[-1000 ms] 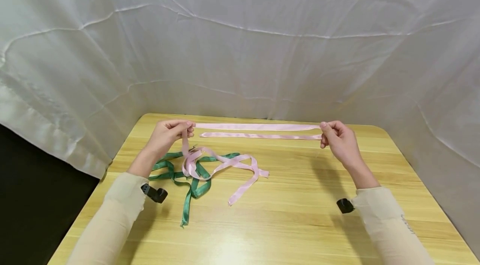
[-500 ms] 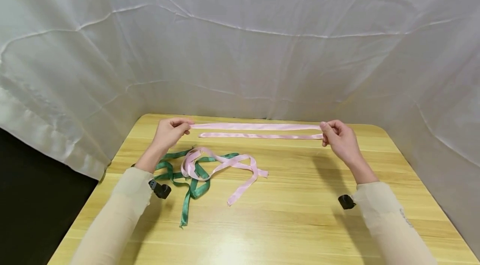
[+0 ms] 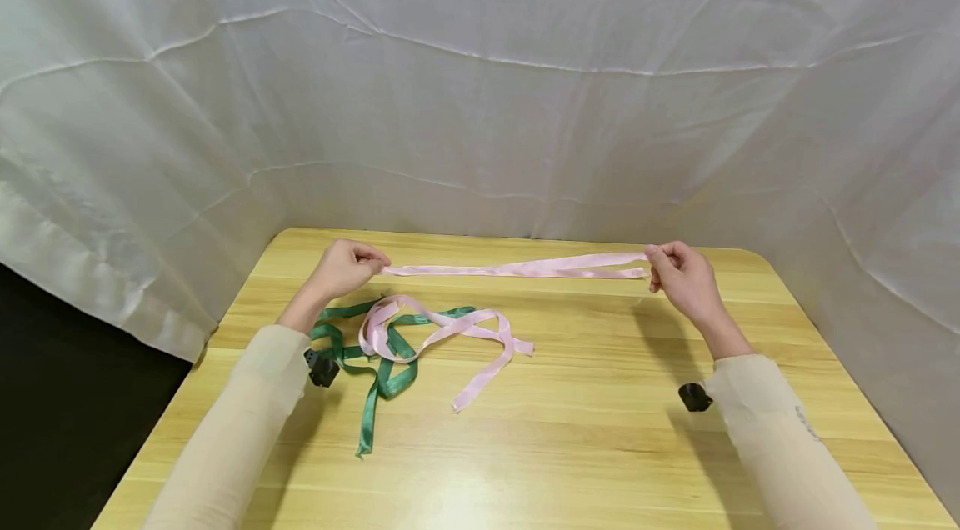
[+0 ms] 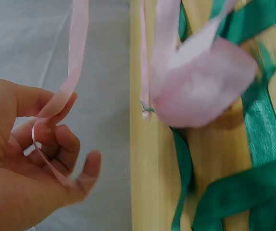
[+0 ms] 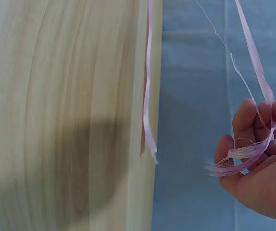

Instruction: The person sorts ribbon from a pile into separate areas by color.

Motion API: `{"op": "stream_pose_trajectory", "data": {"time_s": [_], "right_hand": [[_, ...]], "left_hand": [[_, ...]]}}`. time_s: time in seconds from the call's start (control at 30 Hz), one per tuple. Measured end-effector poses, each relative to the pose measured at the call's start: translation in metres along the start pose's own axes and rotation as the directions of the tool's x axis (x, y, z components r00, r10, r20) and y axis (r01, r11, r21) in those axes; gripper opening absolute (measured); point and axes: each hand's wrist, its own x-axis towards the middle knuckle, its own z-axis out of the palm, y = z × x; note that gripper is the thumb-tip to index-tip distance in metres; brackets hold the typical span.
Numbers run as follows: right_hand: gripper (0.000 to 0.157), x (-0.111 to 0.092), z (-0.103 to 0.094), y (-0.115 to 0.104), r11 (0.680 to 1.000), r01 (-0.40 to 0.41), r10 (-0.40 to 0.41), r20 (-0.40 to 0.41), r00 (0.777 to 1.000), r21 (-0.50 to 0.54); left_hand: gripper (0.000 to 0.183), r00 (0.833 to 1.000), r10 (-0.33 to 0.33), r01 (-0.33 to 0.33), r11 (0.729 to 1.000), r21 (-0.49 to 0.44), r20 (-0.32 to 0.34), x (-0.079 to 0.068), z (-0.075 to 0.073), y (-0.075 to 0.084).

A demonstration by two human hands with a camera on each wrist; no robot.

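Observation:
A pink satin ribbon is stretched between both hands above the table's far edge. My left hand pinches it near the left end; in the left wrist view the ribbon runs over the fingers, a narrow strand curling below. My right hand pinches the other end between thumb and fingers. There, in the right wrist view, a frayed tail and a loose thread hang out. A second pink ribbon lies straight along the far edge, partly overlapped by the held one in the head view.
Left of centre, a tangled pink ribbon lies over a green ribbon on the wooden table. A pale curtain hangs behind the table and at both sides.
My left hand has drawn the ribbon's left end free of the pile and lowered it, so the stretched ribbon tilts and crosses the lying one. The right hand has barely moved.

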Motion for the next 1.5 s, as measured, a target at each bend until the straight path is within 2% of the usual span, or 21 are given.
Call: {"op": "stream_pose_trajectory", "data": {"time_s": [0.17, 0.33, 0.5, 0.63, 0.77, 0.83, 1.0, 1.1, 1.17, 1.33, 1.5], "right_hand": [[0.052, 0.003, 0.000, 0.005, 0.999, -0.017, 0.017, 0.003, 1.000, -0.027], [0.052, 0.006, 0.001, 0.007, 0.998, -0.040, 0.040, 0.001, 0.999, -0.051], [0.051, 0.008, 0.001, 0.012, 0.996, -0.059, 0.060, 0.014, 0.998, -0.064], [0.054, 0.008, 0.003, 0.016, 0.995, -0.062, 0.064, 0.022, 0.998, -0.077], [0.052, 0.009, 0.005, 0.021, 0.996, -0.068, 0.070, 0.026, 0.997, -0.061], [0.054, 0.009, 0.007, 0.023, 0.996, -0.073, 0.075, 0.028, 0.997, -0.057], [0.057, 0.010, 0.010, 0.025, 0.995, -0.084, 0.086, 0.028, 0.996, -0.061], [0.056, 0.010, 0.012, 0.026, 0.993, -0.084, 0.087, 0.042, 0.995, -0.078], [0.053, 0.011, 0.013, 0.028, 0.991, -0.080, 0.087, 0.059, 0.994, -0.106], [0.042, 0.012, 0.015, 0.033, 0.985, -0.076, 0.093, 0.108, 0.990, -0.154], [0.037, 0.014, 0.016, 0.040, 0.986, -0.086, 0.107, 0.147, 0.983, -0.143]], "left_hand": [[0.027, 0.995, 0.098, -0.101, 0.989, 0.109, 0.031, 0.001, 0.003, -0.010], [0.023, 0.976, 0.219, -0.214, 0.937, 0.275, 0.014, 0.002, 0.008, -0.017], [0.020, 0.955, 0.295, -0.270, 0.894, 0.358, -0.015, 0.001, 0.011, -0.020], [0.015, 0.943, 0.331, -0.296, 0.864, 0.407, -0.016, 0.001, 0.013, -0.020], [0.009, 0.949, 0.316, -0.282, 0.840, 0.464, 0.003, 0.003, 0.016, -0.021], [0.008, 0.952, 0.305, -0.271, 0.819, 0.506, 0.016, 0.004, 0.019, -0.021], [0.005, 0.956, 0.292, -0.238, 0.733, 0.637, 0.021, 0.008, 0.023, -0.024], [0.011, 0.958, 0.287, -0.207, 0.683, 0.700, 0.002, 0.008, 0.027, -0.027], [0.016, 0.959, 0.285, -0.185, 0.661, 0.728, -0.014, 0.008, 0.029, -0.028], [0.025, 0.968, 0.247, -0.139, 0.636, 0.759, -0.030, 0.009, 0.032, -0.025], [0.019, 0.978, 0.209, -0.120, 0.633, 0.765, -0.019, 0.008, 0.034, -0.025]]}}
